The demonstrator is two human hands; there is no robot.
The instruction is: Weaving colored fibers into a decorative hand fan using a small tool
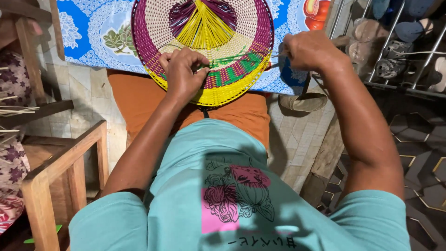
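Note:
A round woven fan (232, 37) in cream, purple, yellow and green lies on the edge of a table with a blue patterned cloth (88, 32). My left hand (183, 72) presses on the fan's lower left, its fingers pinching the green weave. My right hand (309, 49) is closed at the fan's right edge and pulls a thin strand (260, 56) taut across the fan toward the left hand. Yellow strips fan out from the centre at the top.
A wooden chair frame (60, 162) with floral cushions stands at the left, thin sticks (16, 110) resting on it. A metal rack with shoes (395, 51) is at the upper right. Orange cloth (139, 102) covers my lap; tiled floor lies below.

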